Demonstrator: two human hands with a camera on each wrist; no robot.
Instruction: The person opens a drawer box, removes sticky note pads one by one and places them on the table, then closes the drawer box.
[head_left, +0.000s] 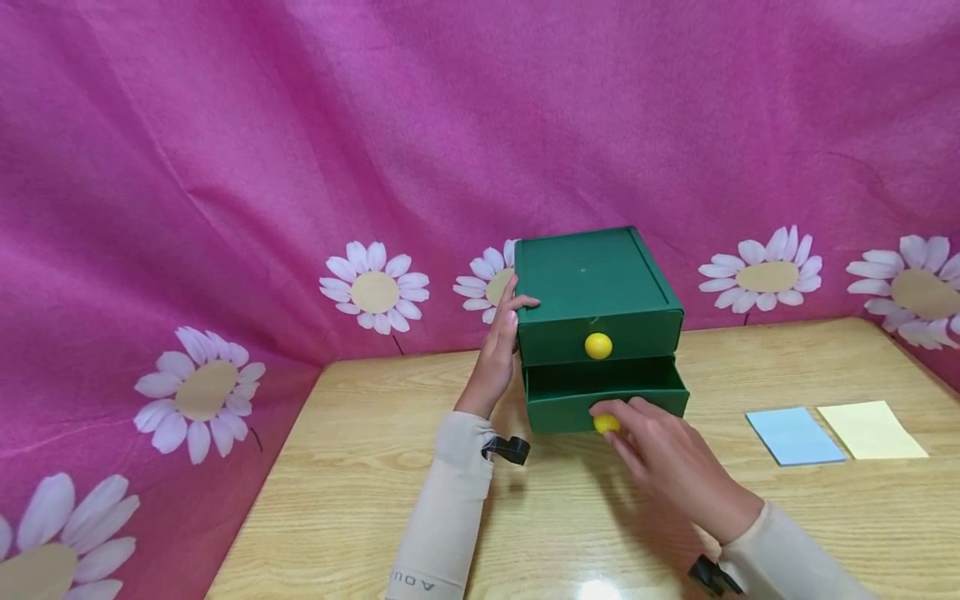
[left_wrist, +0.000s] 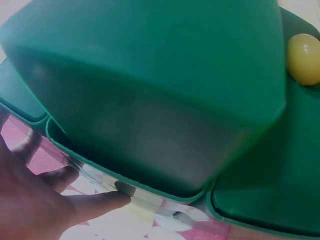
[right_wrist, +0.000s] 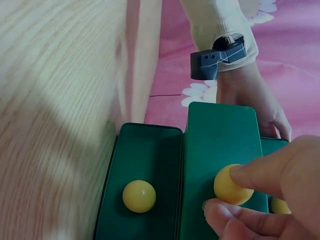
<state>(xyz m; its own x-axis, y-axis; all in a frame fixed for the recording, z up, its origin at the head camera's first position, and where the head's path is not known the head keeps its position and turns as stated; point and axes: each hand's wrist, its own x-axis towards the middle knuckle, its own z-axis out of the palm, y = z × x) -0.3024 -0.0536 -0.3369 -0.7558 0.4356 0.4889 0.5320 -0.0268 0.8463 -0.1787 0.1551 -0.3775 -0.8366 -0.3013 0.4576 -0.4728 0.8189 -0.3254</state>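
A small green chest of drawers [head_left: 585, 275] with round yellow knobs stands on the table. Its middle drawer [head_left: 555, 412] is pulled part way out, and the part of its inside that shows is bare. My right hand [head_left: 675, 458] pinches that drawer's yellow knob [right_wrist: 227, 186] between thumb and fingers. Against the chest's left side rests my left hand [head_left: 495, 354], fingers spread and fairly straight, one fingertip over the top edge. The top drawer's knob [head_left: 598, 346] shows above. In the right wrist view, the bottom drawer [right_wrist: 150, 155] is closed; the head view hides it.
To the right of the chest, a blue paper square [head_left: 797, 436] and a pale yellow one [head_left: 872, 430] lie side by side on the wooden table [head_left: 360, 500]. A pink cloth [head_left: 480, 125] printed with daisies hangs behind and at the left.
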